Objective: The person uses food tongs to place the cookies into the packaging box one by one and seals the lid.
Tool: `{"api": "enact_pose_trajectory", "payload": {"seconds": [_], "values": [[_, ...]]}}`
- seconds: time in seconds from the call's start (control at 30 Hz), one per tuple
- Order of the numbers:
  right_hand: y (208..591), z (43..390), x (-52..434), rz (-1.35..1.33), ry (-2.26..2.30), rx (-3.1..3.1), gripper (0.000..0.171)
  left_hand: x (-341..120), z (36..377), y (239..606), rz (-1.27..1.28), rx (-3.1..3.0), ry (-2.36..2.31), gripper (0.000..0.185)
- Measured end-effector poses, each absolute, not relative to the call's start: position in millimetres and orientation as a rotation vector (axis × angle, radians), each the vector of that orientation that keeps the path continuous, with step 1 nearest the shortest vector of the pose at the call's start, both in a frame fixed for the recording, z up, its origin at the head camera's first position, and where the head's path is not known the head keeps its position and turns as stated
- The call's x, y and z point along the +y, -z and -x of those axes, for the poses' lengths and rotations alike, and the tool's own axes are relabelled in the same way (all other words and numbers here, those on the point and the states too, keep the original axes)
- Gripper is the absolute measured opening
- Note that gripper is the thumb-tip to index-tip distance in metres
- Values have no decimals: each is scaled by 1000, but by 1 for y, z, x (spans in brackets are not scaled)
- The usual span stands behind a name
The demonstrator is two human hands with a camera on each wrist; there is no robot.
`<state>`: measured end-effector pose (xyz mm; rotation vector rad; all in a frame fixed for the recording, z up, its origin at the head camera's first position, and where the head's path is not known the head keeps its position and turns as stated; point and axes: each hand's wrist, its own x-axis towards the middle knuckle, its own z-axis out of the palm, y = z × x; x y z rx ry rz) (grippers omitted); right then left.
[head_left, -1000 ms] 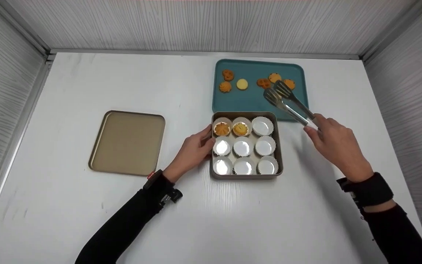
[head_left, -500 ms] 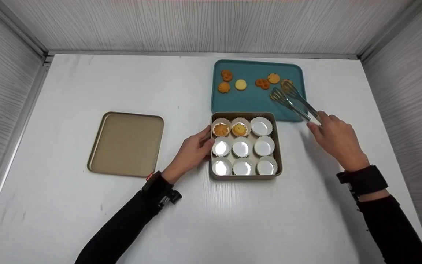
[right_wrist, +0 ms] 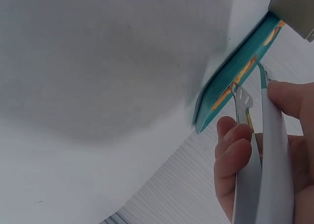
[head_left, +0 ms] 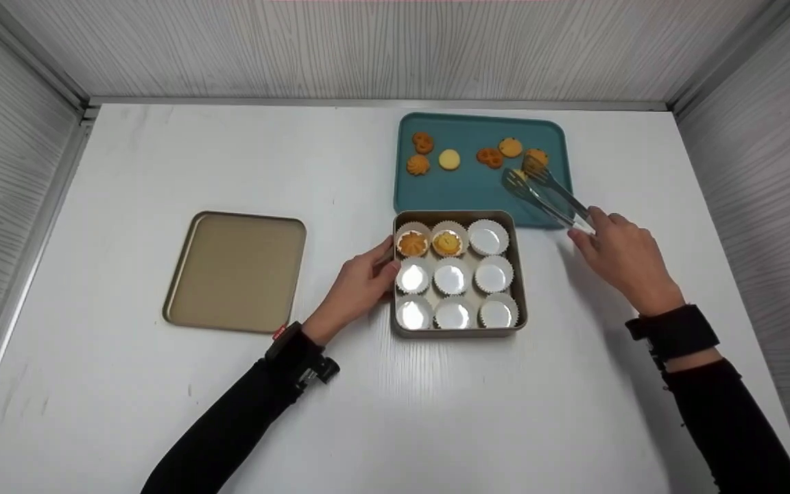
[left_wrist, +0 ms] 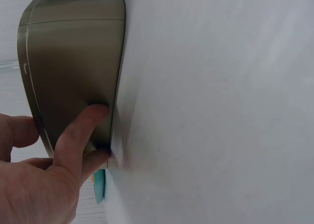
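Observation:
My left hand [head_left: 354, 288] grips the left wall of a square metal tin [head_left: 460, 333], its thumb at the rim and its fingers against the outer wall [left_wrist: 73, 72] in the left wrist view. White paper cups [head_left: 494, 274] fill the tin in rows; two at the back hold a swirl cookie [head_left: 412, 243] and a yellow cookie [head_left: 447, 242]. In my right hand [head_left: 631, 264] are metal tongs [head_left: 559, 189], jaws apart over the teal tray [head_left: 450, 193]. Between their slotted heads shows a small yellow cookie [head_left: 520, 175]. One head overlaps a round speckled cookie [head_left: 536, 157].
Behind the tin, the tray also bears pretzel-shaped cookies [head_left: 489, 158], a pale round cookie [head_left: 449, 160] and another swirl cookie [head_left: 417, 165]. A flat gold lid [head_left: 234, 271] lies on the white table to the left. Panel walls [head_left: 381, 55] enclose the back and sides.
The tongs first shifted right and lower over the tray, then slightly left, their heads now around the small yellow cookie. My left hand stays on the tin.

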<state>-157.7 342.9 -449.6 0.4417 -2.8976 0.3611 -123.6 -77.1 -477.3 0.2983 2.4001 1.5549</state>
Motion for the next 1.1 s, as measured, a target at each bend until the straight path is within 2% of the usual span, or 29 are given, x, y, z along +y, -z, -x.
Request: {"api": "enact_pose_trajectory", "payload": {"seconds": [0.37,0.63,0.97,1.1], "values": [[452,158,343,-476,-324,-2873,45,-77,123,477,-292,2415,-1544,57],[455,159,344,-491,-484,-2888,41,-78,124,479,-296,2426,-1539,57],[448,154,345,-476,-567,-2937,42,-77,123,477,-284,2403,-1549,57],[444,150,347,-470,-561,-2939,37,-77,123,477,-283,2400,-1549,57]]}}
